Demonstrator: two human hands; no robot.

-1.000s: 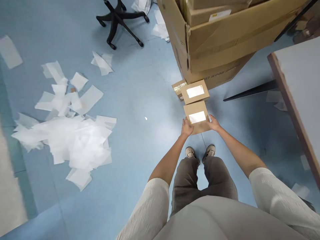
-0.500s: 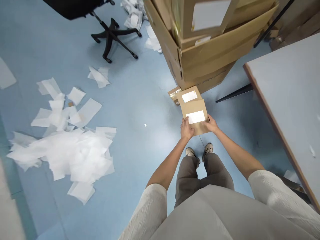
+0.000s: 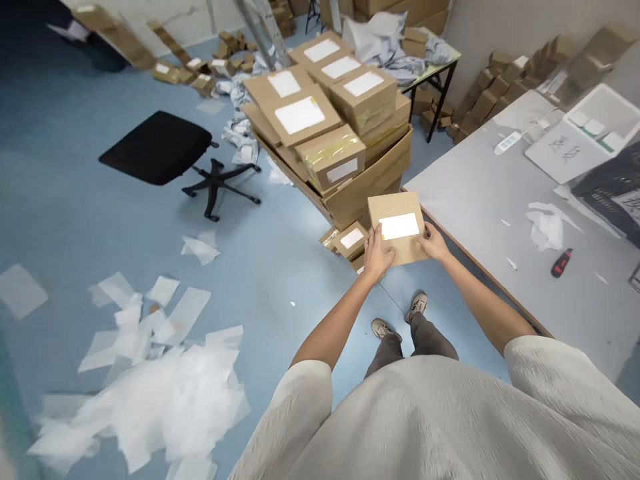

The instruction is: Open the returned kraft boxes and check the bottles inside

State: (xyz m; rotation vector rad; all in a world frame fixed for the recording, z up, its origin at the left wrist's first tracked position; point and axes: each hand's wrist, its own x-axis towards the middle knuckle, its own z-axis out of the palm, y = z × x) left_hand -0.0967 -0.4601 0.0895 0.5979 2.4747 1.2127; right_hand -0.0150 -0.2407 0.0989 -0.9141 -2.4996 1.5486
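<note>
Between my two hands is a flat brown cardboard box (image 3: 406,248) with a white label on its upper face. My left hand (image 3: 377,255) grips its left side, thumb on top near the label. On the right edge, my right hand (image 3: 433,241) has its fingers closed on the box. Just beyond and below it, smaller labelled boxes (image 3: 351,238) lie on the floor, partly hidden by the held box and my left hand. A large open carton (image 3: 373,193) heaped with labelled parcels (image 3: 300,115) stands behind them.
To the right is a grey table (image 3: 470,180) bearing a red-and-black cutter (image 3: 562,263), a white open box (image 3: 565,157) and paper scraps. White sheets (image 3: 165,407) cover the floor at left. A black swivel chair (image 3: 160,148) stands farther back. Many small boxes lie by the walls.
My view has tilted up, bringing the tabletop and the back of the room into sight. The held box has risen away from the floor boxes, still in both hands.
</note>
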